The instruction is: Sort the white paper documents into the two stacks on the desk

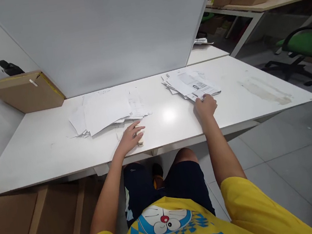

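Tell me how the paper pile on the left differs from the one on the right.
The left pile is topped by a large sheet that looks blank; the right pile shows dark print and a small portrait picture. The left pile spreads wider, while the right pile covers less of the table. Both are mostly white sheets, lying flat with uneven edges.

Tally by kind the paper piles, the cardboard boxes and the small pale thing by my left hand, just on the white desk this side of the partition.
Paper piles, left pile and right pile: 2
Cardboard box: 1
Small pale object at the left hand: 1
Total: 4
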Motion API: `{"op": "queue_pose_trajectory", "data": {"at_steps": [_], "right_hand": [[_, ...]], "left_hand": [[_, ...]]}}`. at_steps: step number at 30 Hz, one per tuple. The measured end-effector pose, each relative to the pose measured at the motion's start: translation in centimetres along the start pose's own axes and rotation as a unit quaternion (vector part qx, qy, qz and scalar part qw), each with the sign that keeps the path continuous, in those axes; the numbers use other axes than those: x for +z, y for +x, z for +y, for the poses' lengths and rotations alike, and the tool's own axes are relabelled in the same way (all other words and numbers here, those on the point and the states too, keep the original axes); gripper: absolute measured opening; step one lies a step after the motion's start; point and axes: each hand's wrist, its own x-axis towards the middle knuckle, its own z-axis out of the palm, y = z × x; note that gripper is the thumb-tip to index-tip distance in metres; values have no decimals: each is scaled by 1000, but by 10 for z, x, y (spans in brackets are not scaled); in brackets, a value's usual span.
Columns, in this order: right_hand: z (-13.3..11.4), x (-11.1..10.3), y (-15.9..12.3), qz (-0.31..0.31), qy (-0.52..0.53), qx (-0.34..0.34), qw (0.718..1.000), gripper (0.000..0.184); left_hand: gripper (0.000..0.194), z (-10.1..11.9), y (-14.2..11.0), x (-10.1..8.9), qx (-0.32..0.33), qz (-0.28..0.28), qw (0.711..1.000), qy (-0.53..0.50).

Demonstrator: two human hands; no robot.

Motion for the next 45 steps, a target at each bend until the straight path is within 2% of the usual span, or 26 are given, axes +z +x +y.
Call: {"op": "queue_pose_trajectory", "data": {"at_steps": [5,7,9,12,14,15,18,20,25,29,32,34,36,38,40,42,44,45], "right_hand": [[-10,-5,-8,1,-41,-24,999,42],[-14,-6,-13,-8,-80,-51,995,44],[-18,-5,-16,-21,-115,-82,990,48],[-17,-5,-16,-22,-128,-92,987,50],[-14,-4,-15,-13,-117,-77,990,48],[-11,-3,-13,-7,-109,-70,992,47],[-5,-1,-11,6,-81,-53,995,45],[-3,-1,-10,10,-67,-45,997,44],[-2,-2,-12,10,-48,-34,998,41],[-1,-4,-13,7,-41,-25,999,36],[0,-5,-13,-1,-46,-24,999,36],[0,-6,-13,-11,-49,-23,998,36],[0,-7,-14,-16,-50,-24,998,34],[0,-7,-14,-12,-48,-26,998,33],[1,-7,-14,0,-30,-26,999,31],[3,-6,-12,10,17,-14,1000,30],[8,-5,-8,23,88,19,996,28],[10,-5,-5,32,119,36,992,27]], "left_hand": [[46,-7,1,4,14,16,1000,14],[47,-9,0,7,33,46,998,35],[45,-10,-2,9,72,111,989,69],[39,-18,-1,-1,115,237,952,154],[37,-28,1,-17,88,290,924,232],[40,-35,2,-27,61,299,913,270],[57,-53,1,-52,-28,262,905,333],[57,-59,-3,-58,-57,229,909,344],[53,-50,-20,-44,-86,246,905,336],[47,-42,-32,-30,-61,210,909,355],[42,-41,-32,-27,-55,207,912,350],[39,-41,-28,-31,-53,219,919,324],[33,-39,-21,-42,-49,256,927,271],[23,-35,-13,-58,-44,353,918,177],[26,-29,-5,-75,-39,489,871,34],[36,-21,3,-86,-34,583,799,-143],[41,-14,9,-88,-42,590,749,-298],[42,-11,11,-85,-52,574,738,-351]]}}
